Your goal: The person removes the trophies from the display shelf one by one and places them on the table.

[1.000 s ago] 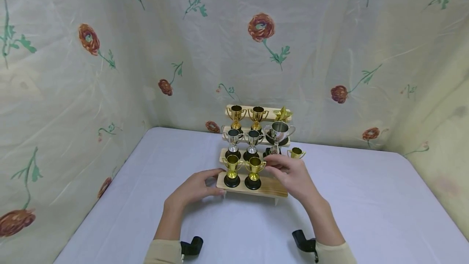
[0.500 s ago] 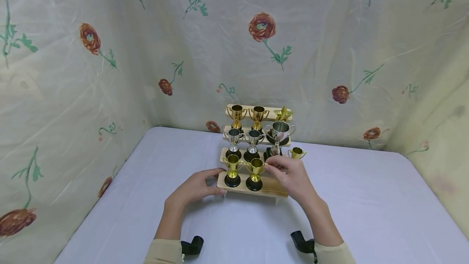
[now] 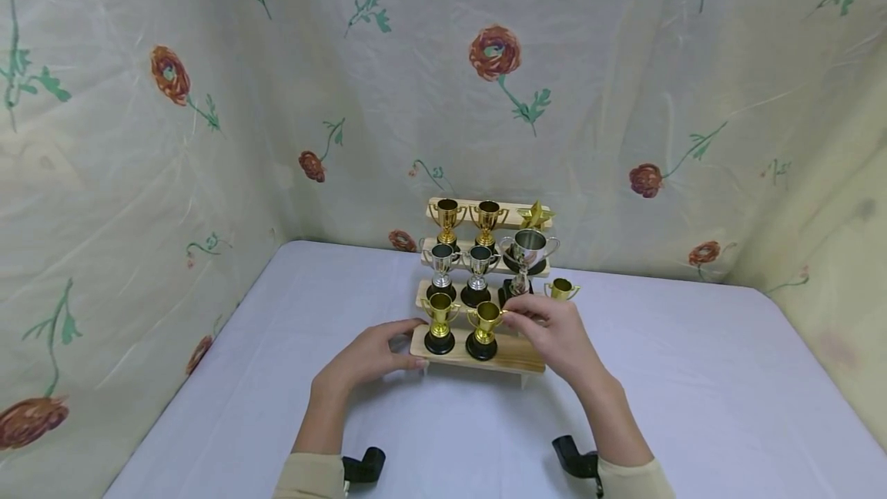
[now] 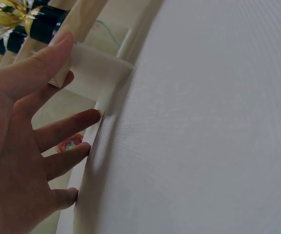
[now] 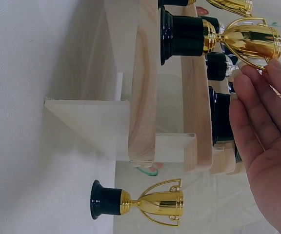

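Left hand (image 3: 370, 353): at the left end of the wooden tiered stand (image 3: 521, 356). Thumb on top of the lowest board, index finger beneath, pinching it; remaining fingers spread. Right hand (image 3: 552, 331): above the right part of the same board, thumb and fingertips pinching one handle of a gold trophy cup (image 5: 251, 39).

This cup is upright over the middle of the stand's lowest board, black base downward; whether the base bears fully on the wood cannot be told. To its left on that board: a matching gold cup (image 3: 440, 313), upright, just beside it.

Second tier of the stand: two small silver cups (image 3: 441, 262) at left and middle; a larger silver cup (image 3: 529, 248) at right, taller than both. Third tier: two darker gold cups (image 3: 446, 214) at left and middle; a gold star trophy (image 3: 535, 216) at right, its lower part screened by the larger silver cup.

Right of the stand, apart from it: one loose gold cup (image 5: 161, 203), upright on the white-covered table (image 3: 229, 414).

Behind the stand: pale sheeting (image 3: 589, 60) printed with red-brown flowers. In front of it: beige sleeves (image 3: 308, 476), with a black device (image 3: 363, 465) at each wrist.
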`<state>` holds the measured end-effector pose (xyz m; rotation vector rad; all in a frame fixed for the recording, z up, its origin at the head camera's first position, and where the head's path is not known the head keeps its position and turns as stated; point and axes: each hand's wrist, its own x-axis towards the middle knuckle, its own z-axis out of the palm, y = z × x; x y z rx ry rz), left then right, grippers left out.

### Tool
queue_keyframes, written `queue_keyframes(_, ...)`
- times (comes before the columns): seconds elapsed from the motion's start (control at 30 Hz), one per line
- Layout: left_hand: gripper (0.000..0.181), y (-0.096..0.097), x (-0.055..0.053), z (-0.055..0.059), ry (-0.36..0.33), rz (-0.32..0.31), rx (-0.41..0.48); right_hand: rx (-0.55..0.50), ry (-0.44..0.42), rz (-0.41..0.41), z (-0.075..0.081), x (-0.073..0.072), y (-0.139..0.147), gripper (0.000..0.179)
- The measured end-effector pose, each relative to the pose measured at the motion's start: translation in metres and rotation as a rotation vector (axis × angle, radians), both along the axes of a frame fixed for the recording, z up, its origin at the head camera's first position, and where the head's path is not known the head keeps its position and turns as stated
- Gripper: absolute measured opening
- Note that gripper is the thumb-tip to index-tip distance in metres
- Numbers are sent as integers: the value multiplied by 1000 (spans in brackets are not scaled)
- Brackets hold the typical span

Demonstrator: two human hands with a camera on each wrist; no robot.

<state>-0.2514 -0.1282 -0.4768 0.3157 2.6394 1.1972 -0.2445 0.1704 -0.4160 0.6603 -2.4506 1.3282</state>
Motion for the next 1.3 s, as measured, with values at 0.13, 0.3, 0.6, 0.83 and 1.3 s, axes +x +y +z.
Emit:
queue_keyframes(0.13,70,0,0,-2,-1,-1,6,8,-12,-8,2,1,2,6)
queue_keyframes(0.3,71,0,0,-3,5,-5,8,27,-8,-19,4,3,4,8)
queue_keyframes(0.6,71,0,-1,-3,4,-2,0,-26,-43,-25,9,5,12,8)
queue_keyframes(0.83,71,1,0,-2,-10,11,-3,-48,-36,-30,11,5,16,9)
queue_keyframes(1.3,70,1,1,-1,-13,11,-5,-27,-47,-132,17,6,32,12)
